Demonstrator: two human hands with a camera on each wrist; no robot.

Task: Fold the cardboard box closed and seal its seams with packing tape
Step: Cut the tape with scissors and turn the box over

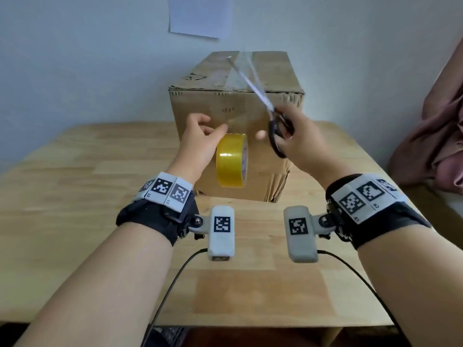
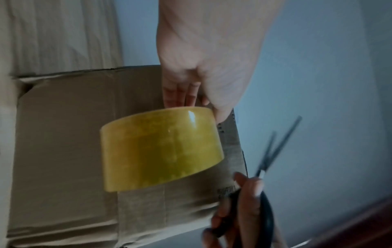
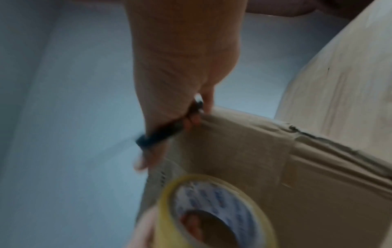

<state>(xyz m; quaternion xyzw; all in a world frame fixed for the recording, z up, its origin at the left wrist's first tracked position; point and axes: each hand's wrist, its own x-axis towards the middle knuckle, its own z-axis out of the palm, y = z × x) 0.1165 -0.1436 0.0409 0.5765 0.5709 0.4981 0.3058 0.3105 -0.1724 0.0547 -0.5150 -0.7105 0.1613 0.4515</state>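
Observation:
A closed cardboard box (image 1: 233, 106) stands on the table, with a strip of clear tape (image 1: 240, 68) along its top seam. My left hand (image 1: 213, 128) holds a yellow tape roll (image 1: 231, 164) against the box's front face; a finger shows through the core of the roll (image 3: 165, 201). Below the roll (image 2: 161, 147), a taped strip lies on the cardboard (image 2: 165, 209). My right hand (image 1: 288, 139) grips black-handled scissors (image 1: 278, 136) just right of the roll. Their blades (image 2: 273, 151) are parted and point up over the box's top edge.
The wooden table (image 1: 100, 171) reaches from the box to its front edge near me. A pale wall with a pinned sheet of paper (image 1: 198, 16) stands right behind the box. Pinkish cloth (image 1: 441, 134) hangs at the right. Cables (image 1: 175, 279) trail from my wrist cameras.

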